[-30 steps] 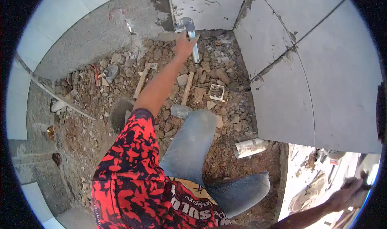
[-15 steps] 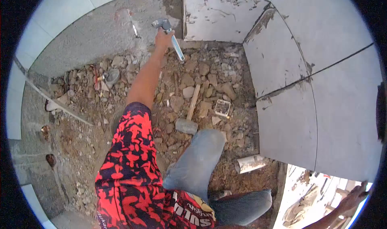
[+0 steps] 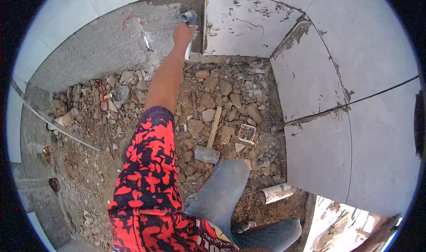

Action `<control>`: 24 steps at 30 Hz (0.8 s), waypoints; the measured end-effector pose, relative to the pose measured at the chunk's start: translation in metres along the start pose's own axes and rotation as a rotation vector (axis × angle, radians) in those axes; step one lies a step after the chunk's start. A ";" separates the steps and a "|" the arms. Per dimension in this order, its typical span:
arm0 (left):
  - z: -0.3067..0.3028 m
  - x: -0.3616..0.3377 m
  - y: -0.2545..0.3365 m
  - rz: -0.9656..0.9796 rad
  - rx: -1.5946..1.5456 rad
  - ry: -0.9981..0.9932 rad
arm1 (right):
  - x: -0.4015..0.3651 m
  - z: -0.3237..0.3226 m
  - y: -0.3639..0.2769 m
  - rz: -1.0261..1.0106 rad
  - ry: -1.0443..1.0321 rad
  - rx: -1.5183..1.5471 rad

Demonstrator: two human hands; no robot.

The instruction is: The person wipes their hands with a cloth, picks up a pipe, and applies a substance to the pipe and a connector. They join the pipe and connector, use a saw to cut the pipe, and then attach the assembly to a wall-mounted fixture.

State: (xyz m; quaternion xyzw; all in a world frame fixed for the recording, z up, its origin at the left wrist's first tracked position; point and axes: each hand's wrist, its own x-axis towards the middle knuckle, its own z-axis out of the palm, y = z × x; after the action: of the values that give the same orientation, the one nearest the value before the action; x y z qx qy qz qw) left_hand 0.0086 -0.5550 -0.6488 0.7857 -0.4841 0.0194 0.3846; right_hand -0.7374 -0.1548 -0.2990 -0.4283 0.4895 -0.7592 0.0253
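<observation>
My left hand [image 3: 183, 34] reaches up to the wall, its fingers closed round a pipe piece with a grey elbow fitting [image 3: 188, 17] on top. The pale lower end of this pipe [image 3: 188, 51] hangs below the fist. Directly beside it is the left edge of a mortar-smeared white tile [image 3: 244, 25]. My right hand [image 3: 391, 223] is at the lower right, by the bottom edge of the large wall tile [image 3: 384, 154]; it is dark and blurred, and its fingers cannot be made out.
A mallet [image 3: 207, 154] lies on the rubble before my knee [image 3: 233, 170], with a small clear container [image 3: 246, 133] to its right. Farther right is a short white pipe [image 3: 277, 193]. At the left are a round cup [image 3: 121, 95] and a long curved strip [image 3: 62, 127].
My left hand has moved slightly right with the pipe piece, which has turned from slanting to nearly upright beside the tile edge. My right hand has moved slightly down.
</observation>
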 end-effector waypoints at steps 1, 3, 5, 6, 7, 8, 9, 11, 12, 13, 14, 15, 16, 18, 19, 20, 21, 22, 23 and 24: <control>0.000 -0.001 0.003 -0.006 0.031 0.008 | -0.004 0.003 -0.004 0.020 0.023 -0.137; -0.001 -0.005 0.014 -0.036 0.008 -0.026 | -0.011 0.005 -0.008 0.063 0.071 -0.412; 0.008 -0.009 0.020 -0.062 -0.018 -0.063 | 0.028 -0.056 0.002 0.045 0.049 -0.627; 0.015 -0.008 0.023 -0.010 -0.005 -0.095 | 0.040 -0.079 0.003 0.026 0.024 -0.830; 0.024 -0.009 0.024 0.041 0.009 -0.130 | 0.033 -0.072 -0.002 0.030 0.028 -0.844; 0.033 -0.006 0.026 0.048 0.008 -0.144 | 0.020 -0.052 -0.006 0.010 0.036 -0.817; 0.037 -0.005 0.031 0.011 -0.014 -0.097 | 0.012 -0.043 -0.010 -0.008 0.041 -0.794; 0.040 -0.006 0.039 0.017 -0.029 -0.008 | 0.022 -0.060 -0.019 -0.137 -0.081 -1.150; 0.038 -0.006 0.043 0.021 -0.031 -0.022 | 0.028 -0.070 -0.022 -0.278 -0.219 -1.481; 0.034 -0.008 0.048 0.039 -0.046 0.007 | 0.026 -0.073 -0.023 -0.270 -0.219 -1.493; 0.032 -0.008 0.051 0.059 -0.063 0.039 | 0.025 -0.075 -0.022 -0.276 -0.194 -1.485; 0.033 -0.009 0.052 0.077 -0.062 0.067 | 0.024 -0.074 -0.022 -0.283 -0.169 -1.478; 0.037 -0.008 0.051 0.082 -0.068 0.059 | 0.024 -0.073 -0.021 -0.292 -0.141 -1.472; 0.043 -0.002 0.050 0.113 -0.057 0.092 | 0.024 -0.069 -0.018 -0.313 -0.077 -1.452; 0.045 0.002 0.052 0.054 -0.017 0.040 | 0.024 -0.066 -0.015 -0.326 -0.041 -1.437; 0.044 0.003 0.056 0.062 -0.028 0.045 | 0.020 -0.060 -0.014 -0.328 -0.026 -1.436; 0.043 0.001 0.057 0.060 -0.025 0.053 | 0.012 -0.049 -0.014 -0.373 -0.061 -1.415; 0.043 -0.001 0.054 0.056 -0.019 0.059 | 0.006 -0.043 -0.014 -0.415 -0.101 -1.395; 0.053 0.010 0.043 0.065 -0.025 -0.018 | 0.005 -0.046 -0.014 -0.414 -0.098 -1.399; 0.057 0.014 0.040 0.066 -0.024 -0.025 | 0.006 -0.049 -0.015 -0.629 -0.182 -1.596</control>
State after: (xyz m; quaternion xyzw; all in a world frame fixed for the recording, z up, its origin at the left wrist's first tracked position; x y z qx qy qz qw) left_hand -0.0344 -0.6099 -0.6602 0.7647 -0.5149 0.0162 0.3872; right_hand -0.7684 -0.1146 -0.2916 -0.4928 0.7311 -0.1224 -0.4557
